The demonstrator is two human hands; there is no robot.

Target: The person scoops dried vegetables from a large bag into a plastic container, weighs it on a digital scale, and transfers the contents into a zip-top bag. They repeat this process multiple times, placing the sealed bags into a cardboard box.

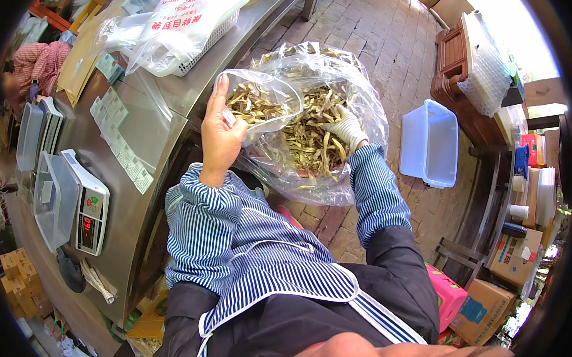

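Note:
My bare left hand point(221, 128) grips the edge of a small clear plastic bag point(289, 90), its mouth spread wide. Brown-yellow dried slices point(254, 103), perhaps mushroom, lie inside it. Just right of this bag, my right hand point(347, 127), in a whitish knit glove, reaches into a heap of similar dried slices point(313, 144). Its fingertips are partly hidden among the pieces, so its hold is unclear. The heap sits in a large clear plastic sack point(371, 96) low in front of me, above the brick floor.
On my left runs a steel table point(160, 100) with a digital scale point(93, 201), a clear tub point(52, 203) and a bag-filled white basket point(206, 45). A blue plastic bin point(428, 143) stands right, near cardboard boxes point(483, 311). Another person point(39, 69) is across the table.

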